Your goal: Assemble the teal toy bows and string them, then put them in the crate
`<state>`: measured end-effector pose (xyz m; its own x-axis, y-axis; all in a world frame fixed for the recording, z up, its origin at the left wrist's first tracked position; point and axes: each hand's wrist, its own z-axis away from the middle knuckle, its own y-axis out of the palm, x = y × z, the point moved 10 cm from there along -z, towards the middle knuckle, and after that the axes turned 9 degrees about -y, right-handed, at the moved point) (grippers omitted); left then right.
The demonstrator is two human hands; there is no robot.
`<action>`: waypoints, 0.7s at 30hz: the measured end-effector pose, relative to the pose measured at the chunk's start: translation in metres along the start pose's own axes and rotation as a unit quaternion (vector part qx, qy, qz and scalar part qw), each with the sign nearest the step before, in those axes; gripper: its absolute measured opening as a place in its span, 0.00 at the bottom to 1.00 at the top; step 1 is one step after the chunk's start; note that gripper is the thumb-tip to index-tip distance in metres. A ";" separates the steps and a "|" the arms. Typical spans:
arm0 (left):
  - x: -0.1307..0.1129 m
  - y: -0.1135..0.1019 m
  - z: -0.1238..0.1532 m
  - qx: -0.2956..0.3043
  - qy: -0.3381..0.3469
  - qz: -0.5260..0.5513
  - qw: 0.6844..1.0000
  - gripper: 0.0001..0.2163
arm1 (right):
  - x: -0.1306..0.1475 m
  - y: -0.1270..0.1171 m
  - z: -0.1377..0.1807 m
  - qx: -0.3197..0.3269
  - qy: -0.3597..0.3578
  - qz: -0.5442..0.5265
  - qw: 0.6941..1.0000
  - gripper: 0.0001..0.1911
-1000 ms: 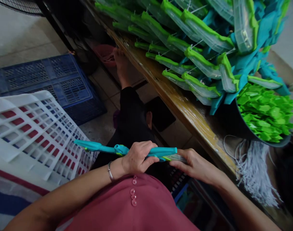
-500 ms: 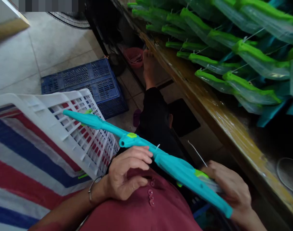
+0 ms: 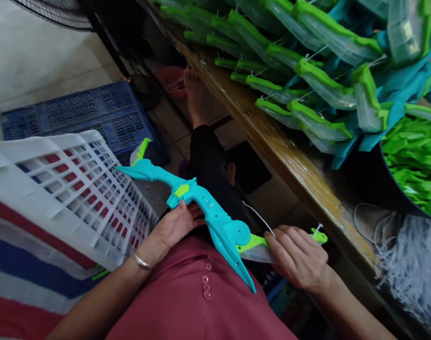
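Note:
A turquoise plastic toy bow (image 3: 215,212) with a lime-green hexagon at its centre lies slantwise above my lap. My left hand (image 3: 175,224) holds its middle from below, thumb against the near edge and fingers behind. At the bow's right end, a lime-green and clear plastic arm (image 3: 256,248) sticks out from beside a round turquoise disc. My right hand (image 3: 297,255) is closed around this arm. A white cord (image 3: 256,215) rises from between its fingers, and a white cord end shows at the green tip beyond. Another green and clear arm (image 3: 141,151) stands at the bow's left end.
A wooden table (image 3: 272,151) on the right bears stacked toy bows (image 3: 318,85), a black tub of green parts (image 3: 414,165) and a bundle of white cords (image 3: 410,269). A white crate (image 3: 95,189) stands left, with a blue crate (image 3: 70,113) behind it.
The bow has turned so its flat face shows. My left hand now grips its middle instead of resting loosely beside it. The right hand's green arm has swung outward. The view has shifted right.

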<state>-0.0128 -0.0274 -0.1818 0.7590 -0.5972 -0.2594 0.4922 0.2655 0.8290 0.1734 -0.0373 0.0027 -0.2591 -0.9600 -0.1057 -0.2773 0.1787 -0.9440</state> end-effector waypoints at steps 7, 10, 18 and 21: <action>-0.020 0.011 -0.007 -0.064 0.096 -0.024 0.993 0.28 | -0.019 0.027 0.008 0.046 0.085 -0.164 0.982 0.15; -0.032 0.019 0.002 -0.076 0.142 -0.045 0.986 0.26 | -0.039 0.036 0.011 0.089 0.166 -0.310 0.932 0.33; -0.019 0.064 -0.002 0.040 0.112 -0.105 0.987 0.17 | -0.058 0.031 -0.053 -0.068 0.260 -0.486 0.832 0.09; -0.024 0.075 -0.002 0.059 0.113 -0.104 0.986 0.19 | -0.022 0.049 -0.076 0.017 0.160 -0.565 0.810 0.10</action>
<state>0.0070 0.0082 -0.1146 0.7290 -0.4422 -0.5225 0.6040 0.0565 0.7950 0.0951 0.0087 -0.0177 -0.0856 -0.4017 0.9118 -0.4803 -0.7851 -0.3910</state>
